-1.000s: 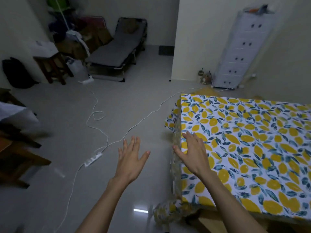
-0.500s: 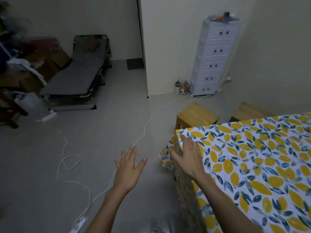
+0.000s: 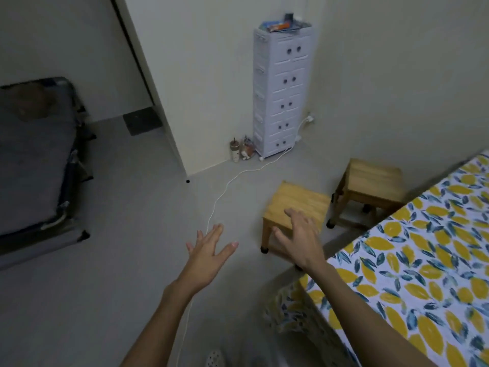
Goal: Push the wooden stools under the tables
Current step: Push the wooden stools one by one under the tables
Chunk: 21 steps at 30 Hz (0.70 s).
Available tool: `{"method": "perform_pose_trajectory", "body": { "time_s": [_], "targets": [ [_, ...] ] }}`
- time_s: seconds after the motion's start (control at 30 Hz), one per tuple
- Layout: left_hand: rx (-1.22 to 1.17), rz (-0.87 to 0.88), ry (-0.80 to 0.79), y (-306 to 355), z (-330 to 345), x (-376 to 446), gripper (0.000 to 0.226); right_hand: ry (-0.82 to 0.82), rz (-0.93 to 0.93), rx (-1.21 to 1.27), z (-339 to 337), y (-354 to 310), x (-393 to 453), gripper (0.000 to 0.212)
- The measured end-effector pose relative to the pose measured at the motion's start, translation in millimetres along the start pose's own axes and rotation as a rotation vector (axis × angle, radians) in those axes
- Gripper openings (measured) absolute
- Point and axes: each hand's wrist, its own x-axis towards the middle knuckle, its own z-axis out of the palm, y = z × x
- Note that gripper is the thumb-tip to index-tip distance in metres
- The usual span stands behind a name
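Two low wooden stools stand on the grey floor beside a table [image 3: 412, 263] covered with a lemon-print cloth at the right. The nearer stool [image 3: 299, 201] is out in the open by the table's corner. The farther stool [image 3: 370, 181] stands beyond it, close to the table's long edge. My right hand [image 3: 299, 239] hovers over the near edge of the nearer stool with fingers spread; contact cannot be told. My left hand [image 3: 209, 252] is open in the air over the floor, left of that stool, holding nothing.
A white power cable [image 3: 219, 197] runs across the floor from the wall toward me, passing left of the nearer stool. A tall white drawer tower [image 3: 280, 86] and small bottles [image 3: 239, 151] stand by the wall. A dark folding cot [image 3: 37, 160] lies at left.
The view has swung right and forward, bringing both stools into full view. My right hand left the table corner and now reaches over the nearer stool. My left hand stays open.
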Motion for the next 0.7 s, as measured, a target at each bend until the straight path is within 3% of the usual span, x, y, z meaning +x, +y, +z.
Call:
{"method": "perform_pose_trajectory", "body": {
  "time_s": [0.17, 0.4, 0.7],
  "targets": [
    [0.114, 0.135, -0.145, 9.4, -46.4, 129.7, 0.072, 0.118, 0.165, -0.019, 12.6, -13.2, 85.5, 0.059],
    [0.154, 0.351, -0.308, 51.9, -47.8, 320.7, 0.067, 0.267, 0.357, -0.064, 9.1, 23.6, 211.6, 0.059],
    [0.240, 0.429, -0.420, 112.0, -45.9, 535.0, 0.065, 0.348, 0.601, -0.055, -16.0, 76.5, 374.3, 0.065]
  ]
}}
